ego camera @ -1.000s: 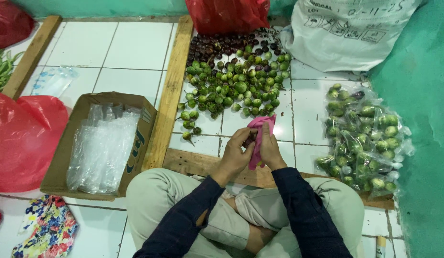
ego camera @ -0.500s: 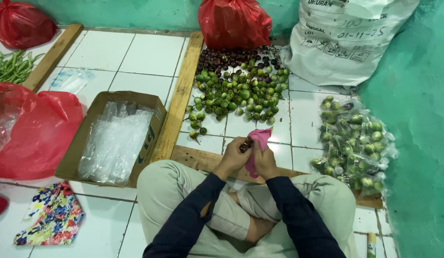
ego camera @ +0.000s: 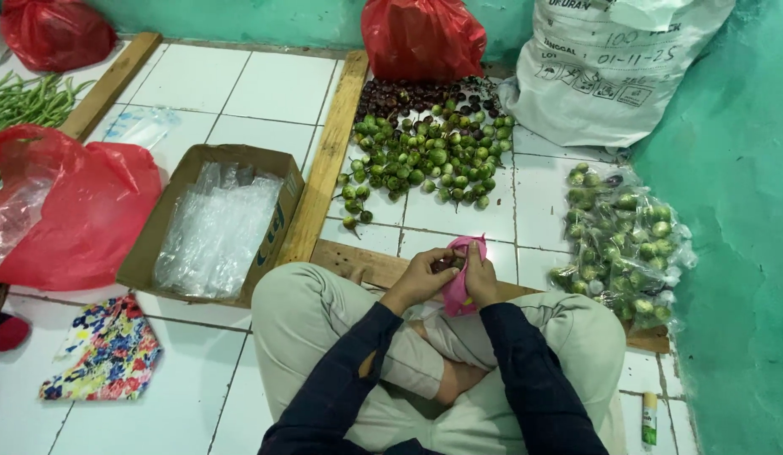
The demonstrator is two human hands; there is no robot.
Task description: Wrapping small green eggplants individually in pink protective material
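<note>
- Head view, lower centre of frame: left hand (ego camera: 421,276) and right hand (ego camera: 478,274) meet just above the crossed legs, both forearms in dark sleeves angling in from the bottom edge.
- Left hand fingers (ego camera: 443,255) curled shut, pinching the left edge of the pink bag (ego camera: 456,282); a small dark-green item sits at the fingertips, too small to tell what.
- Right hand fingers closed on the bag's right side, thumb over the top edge.
- Pink bag hangs upright between the two hands, over the near wooden plank (ego camera: 370,263).
- Pile of small green fruits (ego camera: 425,156) on the tiled floor, centre top, bounded left by a long wooden board (ego camera: 328,160).
- Clear bags of the same fruits (ego camera: 627,244) at right, near the green wall (ego camera: 728,253).
- Cardboard box (ego camera: 277,164) of clear plastic bags at left of centre; red bag (ego camera: 80,211) further left.
- Open tile between pile and hands; also upper left of centre.
</note>
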